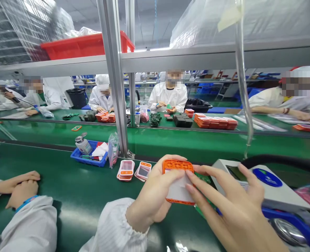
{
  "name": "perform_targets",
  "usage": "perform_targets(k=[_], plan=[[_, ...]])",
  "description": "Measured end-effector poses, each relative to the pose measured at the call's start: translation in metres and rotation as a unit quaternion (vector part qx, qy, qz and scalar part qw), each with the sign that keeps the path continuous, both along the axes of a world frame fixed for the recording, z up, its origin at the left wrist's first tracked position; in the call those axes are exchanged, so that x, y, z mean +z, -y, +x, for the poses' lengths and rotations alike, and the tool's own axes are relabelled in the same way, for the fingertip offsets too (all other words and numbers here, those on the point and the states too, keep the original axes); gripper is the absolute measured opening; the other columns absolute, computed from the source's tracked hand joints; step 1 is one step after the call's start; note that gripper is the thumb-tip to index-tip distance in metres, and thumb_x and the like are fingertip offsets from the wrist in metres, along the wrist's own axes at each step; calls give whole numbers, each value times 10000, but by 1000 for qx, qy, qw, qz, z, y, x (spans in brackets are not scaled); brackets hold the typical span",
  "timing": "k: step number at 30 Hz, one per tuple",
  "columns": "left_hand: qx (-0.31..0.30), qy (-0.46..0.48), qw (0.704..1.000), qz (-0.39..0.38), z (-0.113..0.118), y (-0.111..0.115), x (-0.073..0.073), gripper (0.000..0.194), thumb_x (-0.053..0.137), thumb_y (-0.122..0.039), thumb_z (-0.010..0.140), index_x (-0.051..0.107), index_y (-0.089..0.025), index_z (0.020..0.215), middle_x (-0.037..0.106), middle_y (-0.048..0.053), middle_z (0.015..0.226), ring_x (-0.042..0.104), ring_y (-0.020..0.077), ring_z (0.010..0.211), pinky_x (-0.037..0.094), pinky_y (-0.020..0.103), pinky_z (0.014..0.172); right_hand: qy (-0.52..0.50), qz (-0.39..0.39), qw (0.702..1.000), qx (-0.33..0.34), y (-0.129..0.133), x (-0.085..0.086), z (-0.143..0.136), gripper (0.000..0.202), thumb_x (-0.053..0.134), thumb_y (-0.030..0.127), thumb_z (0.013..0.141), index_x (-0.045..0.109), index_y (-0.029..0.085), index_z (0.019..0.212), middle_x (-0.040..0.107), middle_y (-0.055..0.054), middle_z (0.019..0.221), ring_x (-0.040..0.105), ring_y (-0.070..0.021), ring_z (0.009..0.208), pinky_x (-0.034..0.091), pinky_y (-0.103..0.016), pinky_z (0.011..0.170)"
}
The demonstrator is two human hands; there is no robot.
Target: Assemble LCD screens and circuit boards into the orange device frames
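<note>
My left hand (157,190) is wrapped round an orange-framed case (179,190) with a pale grey flat face, its thumb lying across the upper part. The case is tilted up above the green bench. My right hand (231,199) touches the case's right side with its index and middle fingertips, the other fingers spread. Behind the case and partly hidden by my right hand are green circuit boards (204,179). Two small stacks of white and orange framed parts (125,170) (143,170) lie on the bench left of my left hand.
A blue tray (89,160) holds a bottle and tools beside a metal post (115,87). At the right stands a white device (273,189) with a black hose. A person's folded hands (25,189) rest at the left. Other people sit across the green conveyor (170,141).
</note>
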State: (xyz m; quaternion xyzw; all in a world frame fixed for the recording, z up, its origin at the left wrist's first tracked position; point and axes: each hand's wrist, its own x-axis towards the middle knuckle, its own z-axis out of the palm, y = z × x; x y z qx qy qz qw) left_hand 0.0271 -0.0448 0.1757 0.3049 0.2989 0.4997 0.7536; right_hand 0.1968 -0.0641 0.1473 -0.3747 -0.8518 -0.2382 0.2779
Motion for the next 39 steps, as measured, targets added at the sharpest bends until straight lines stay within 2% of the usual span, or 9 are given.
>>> perform_targets(k=[5, 9, 13, 18, 24, 28, 32, 35, 39], plan=[[-15, 15, 1000, 18, -1, 18, 4, 234, 692, -172, 725, 588, -190, 934, 669, 21, 873, 619, 117, 770, 459, 220, 684, -21, 33, 999, -32, 24, -3, -11, 281, 407, 222, 950, 679, 206, 1020, 661, -139, 1119, 639, -270, 1034, 172, -657, 1095], [-23, 31, 998, 43, -2, 34, 8, 206, 686, -188, 750, 584, -182, 929, 703, 61, 932, 655, 173, 930, 483, 260, 783, -76, 78, 993, -42, 39, -7, -23, 251, 545, 210, 891, 622, 135, 1118, 645, -184, 1071, 665, -273, 915, 236, -667, 1067], [-32, 24, 999, 27, 1, 44, -1, 222, 704, -217, 738, 587, -179, 923, 713, 77, 962, 666, 187, 939, 494, 265, 780, -137, 60, 988, -42, 48, -22, -26, 248, 516, 242, 905, 606, 119, 1100, 622, -196, 1043, 658, -261, 846, 232, -668, 1062], [-13, -16, 999, -45, -1, 56, -44, 248, 727, -220, 687, 609, -177, 900, 707, 58, 915, 661, 144, 791, 450, 201, 642, -135, 17, 990, -18, 55, -70, -19, 284, 459, 225, 905, 625, 196, 1133, 673, -138, 972, 661, -262, 876, 180, -607, 1109], [27, 29, 991, -131, -12, 72, -106, 253, 666, -232, 729, 647, -152, 968, 715, 87, 905, 667, 166, 776, 471, 234, 684, -130, -29, 991, 16, 62, -127, -24, 282, 508, 159, 871, 618, 159, 1131, 694, -116, 953, 676, -216, 868, 103, -540, 1153], [47, 12, 982, -181, -18, 81, -133, 313, 653, -244, 763, 629, -149, 1060, 719, 112, 973, 677, 214, 830, 495, 275, 690, -152, -68, 986, 12, 71, -133, -37, 246, 458, 219, 929, 630, 162, 1094, 694, -103, 975, 664, -200, 899, 124, -475, 1154], [54, -20, 975, -213, -23, 79, -151, 313, 633, -224, 802, 600, -154, 1106, 713, 124, 1044, 681, 237, 880, 522, 310, 712, -160, -184, 970, 6, 73, -132, -35, 276, 408, 313, 975, 586, 208, 1158, 680, -77, 1043, 635, -200, 995, 303, -470, 1078], [20, -2, 974, -225, -29, 71, -161, 299, 619, -202, 820, 576, -175, 1115, 697, 146, 1113, 684, 292, 932, 544, 419, 755, -202, -220, 953, -59, 59, -151, -15, 263, 396, 259, 979, 562, 203, 1175, 675, -80, 1087, 624, -202, 1043, 402, -470, 1017], [7, 52, 971, -232, -38, 62, -174, 301, 578, -173, 830, 556, -175, 1130, 674, 183, 1166, 690, 326, 923, 546, 519, 741, -236, -154, 941, -189, 25, -196, 22, 347, 333, 280, 984, 609, 129, 1129, 660, -172, 1140, 606, -268, 1096, 500, -477, 931]])
